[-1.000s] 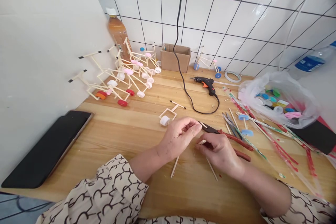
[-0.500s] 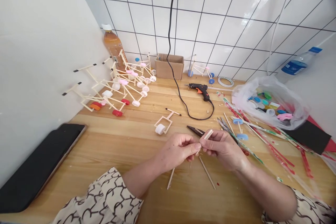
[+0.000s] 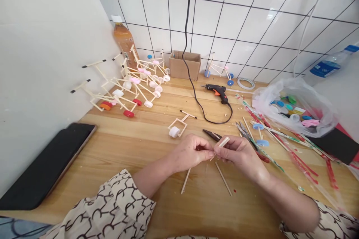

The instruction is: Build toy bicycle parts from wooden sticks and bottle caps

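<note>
My right hand (image 3: pixel 239 155) pinches a small bundle of pale wooden sticks (image 3: pixel 224 142), their upper ends poking out above the thumb. At the lower end of the bundle, the thumb and fingers of my left hand (image 3: pixel 193 153) are closed on it too; the fingertips hide that end. One loose stick (image 3: pixel 185 182) lies below my left hand, another stick (image 3: pixel 223 179) below the right. Just beyond the hands are black-tipped pliers (image 3: pixel 210 134), partly covered, and a stick frame (image 3: pixel 183 120) with a white cap wheel (image 3: pixel 174 131). Scissors (image 3: pixel 244 130) lie behind my right hand.
Several stick models with cap wheels (image 3: pixel 128 113) crowd the left back near a bottle (image 3: pixel 123 37). A glue gun (image 3: pixel 217 91) and cardboard box (image 3: pixel 185 68) are behind. At right lie a plastic bag of caps (image 3: pixel 316 101) and two blue wheels (image 3: pixel 263 142); a phone (image 3: pixel 50 164) is left.
The camera view has shifted, so the table appears slightly higher and further right. Both hands keep their hold on the sticks, with little visible movement.
</note>
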Tool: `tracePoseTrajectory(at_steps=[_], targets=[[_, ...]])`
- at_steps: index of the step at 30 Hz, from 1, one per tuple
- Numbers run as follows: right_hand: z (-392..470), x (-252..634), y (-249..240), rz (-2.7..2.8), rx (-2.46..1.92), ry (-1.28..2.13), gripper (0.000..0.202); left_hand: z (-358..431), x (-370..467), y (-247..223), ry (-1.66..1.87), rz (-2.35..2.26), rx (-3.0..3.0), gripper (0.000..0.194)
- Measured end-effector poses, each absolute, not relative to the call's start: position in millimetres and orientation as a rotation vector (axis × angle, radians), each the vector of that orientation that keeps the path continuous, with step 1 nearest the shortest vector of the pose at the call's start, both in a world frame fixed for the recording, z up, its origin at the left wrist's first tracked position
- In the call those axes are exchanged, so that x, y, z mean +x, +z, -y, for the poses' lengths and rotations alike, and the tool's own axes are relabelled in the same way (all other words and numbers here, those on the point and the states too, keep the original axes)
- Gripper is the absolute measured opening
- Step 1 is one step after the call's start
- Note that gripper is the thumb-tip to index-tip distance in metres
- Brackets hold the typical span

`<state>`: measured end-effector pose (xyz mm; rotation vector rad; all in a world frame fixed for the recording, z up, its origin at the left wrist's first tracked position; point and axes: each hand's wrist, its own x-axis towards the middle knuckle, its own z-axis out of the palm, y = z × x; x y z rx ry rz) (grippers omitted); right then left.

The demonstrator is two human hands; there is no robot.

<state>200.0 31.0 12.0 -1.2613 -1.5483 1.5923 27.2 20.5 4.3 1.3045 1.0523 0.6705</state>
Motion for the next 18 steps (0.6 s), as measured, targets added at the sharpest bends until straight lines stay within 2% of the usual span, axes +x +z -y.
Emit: tracePoseTrajectory(at_steps=[7,10,13,18], targets=[[-15.5,194.8,-0.8,2.346,-0.974,0.758,0.019,-25.9,24.4,8.1,0.776,-1.22,1.393,0.017],[-13.9,192.6,-5.8,2.507,-0.879,0.557,0.022,-26.5,25.7,5.4,0.76,-1.237,1.422,0.017],[-15.9,192.9,-4.4,2.44,-0.959,0.695,0.02,-26.2,25.9,3.9,0.751,-1.237,1.402,0.017],[-25.6,198.4,5.7,1.866,-1.149,1.311,0.018,-25.8,22.9,7.1,0.763,-1.153,1.339,0.016]])
